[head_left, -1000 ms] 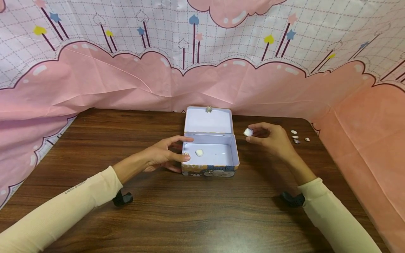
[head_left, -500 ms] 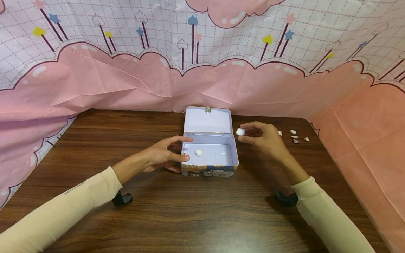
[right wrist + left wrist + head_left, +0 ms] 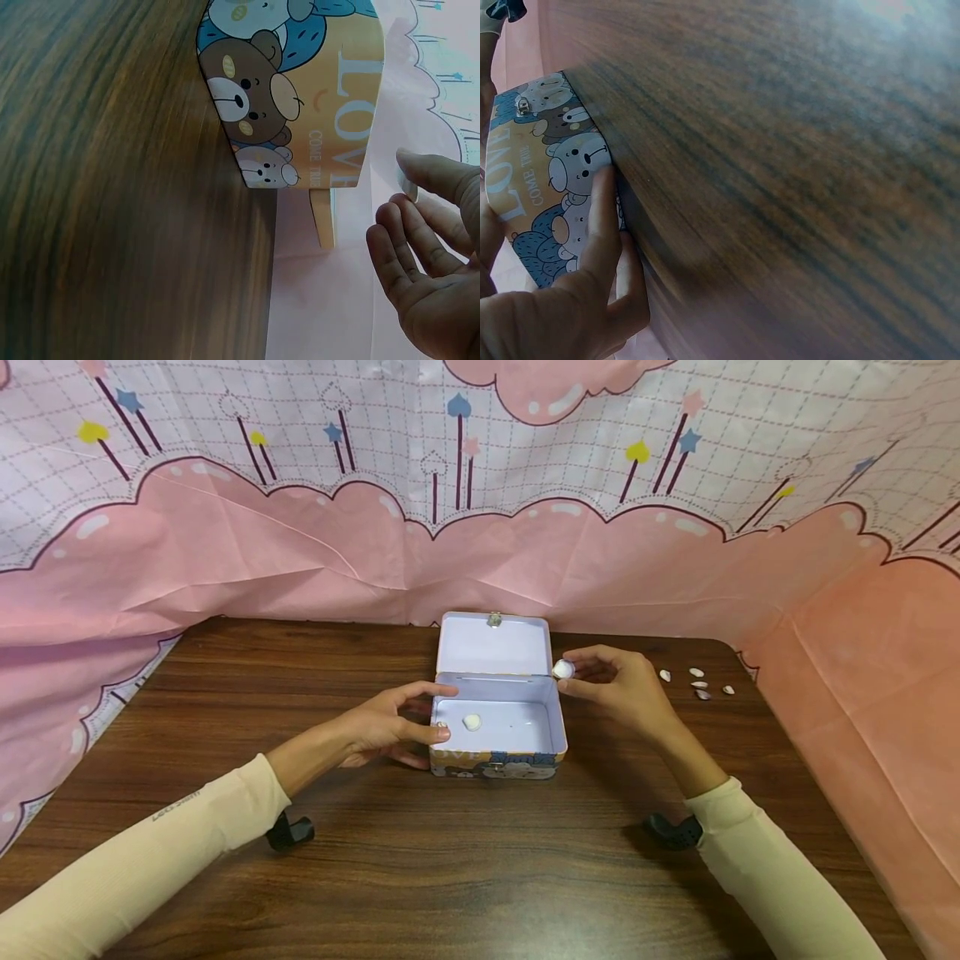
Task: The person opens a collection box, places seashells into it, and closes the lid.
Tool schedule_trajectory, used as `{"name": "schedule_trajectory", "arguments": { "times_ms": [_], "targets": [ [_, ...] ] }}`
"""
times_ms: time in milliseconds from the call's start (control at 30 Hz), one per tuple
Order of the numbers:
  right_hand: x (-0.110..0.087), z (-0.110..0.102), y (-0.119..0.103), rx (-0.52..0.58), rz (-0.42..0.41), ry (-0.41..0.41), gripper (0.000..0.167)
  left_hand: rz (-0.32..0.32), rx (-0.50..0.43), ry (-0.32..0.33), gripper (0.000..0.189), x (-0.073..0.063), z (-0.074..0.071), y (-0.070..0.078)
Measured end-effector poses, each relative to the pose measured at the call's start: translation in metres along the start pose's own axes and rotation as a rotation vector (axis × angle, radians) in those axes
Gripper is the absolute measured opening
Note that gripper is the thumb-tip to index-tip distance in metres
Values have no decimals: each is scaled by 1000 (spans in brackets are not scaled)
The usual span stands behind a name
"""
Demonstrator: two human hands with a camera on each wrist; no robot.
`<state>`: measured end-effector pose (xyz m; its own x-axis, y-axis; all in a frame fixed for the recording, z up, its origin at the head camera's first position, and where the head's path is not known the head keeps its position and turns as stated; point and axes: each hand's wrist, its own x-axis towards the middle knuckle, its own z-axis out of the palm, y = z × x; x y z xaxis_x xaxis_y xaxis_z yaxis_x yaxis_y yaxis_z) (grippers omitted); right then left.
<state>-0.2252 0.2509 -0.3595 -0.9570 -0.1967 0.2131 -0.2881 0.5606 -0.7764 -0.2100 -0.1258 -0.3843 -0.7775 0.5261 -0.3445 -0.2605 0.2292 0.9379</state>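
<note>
A tin box (image 3: 498, 764) with cartoon bears stands on the table, its lid (image 3: 493, 647) raised at the back. My left hand (image 3: 382, 722) grips its left end, thumb and a finger over the rim and other fingers along the outer wall. Inside lies a white seashell (image 3: 472, 722); another small shell (image 3: 442, 725) shows beside the left thumb. My right hand (image 3: 618, 681) pinches a white seashell (image 3: 563, 669) between thumb and fingertips, just right of the box's back corner, above rim height in the right wrist view.
Several small seashells (image 3: 698, 685) lie loose on the dark wooden table (image 3: 480, 852) at the back right. A patterned pink cloth (image 3: 315, 552) hangs along the table's back edge and sides. Black wrist straps (image 3: 291, 832) show below both sleeves.
My right hand has moved left with its shell, from out over the table to the box's back right corner. The left hand has stayed on the box.
</note>
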Motion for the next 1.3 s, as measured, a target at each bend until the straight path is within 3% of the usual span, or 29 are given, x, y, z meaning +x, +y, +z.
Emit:
{"name": "schedule_trajectory", "arguments": {
  "times_ms": [900,1300],
  "targets": [
    [2,23,-16,51,-40,-20,39,-7,-10,4,76,0,1,0],
    [2,40,-27,61,-22,-66,39,-8,-10,0,77,0,1,2]
  ]
}}
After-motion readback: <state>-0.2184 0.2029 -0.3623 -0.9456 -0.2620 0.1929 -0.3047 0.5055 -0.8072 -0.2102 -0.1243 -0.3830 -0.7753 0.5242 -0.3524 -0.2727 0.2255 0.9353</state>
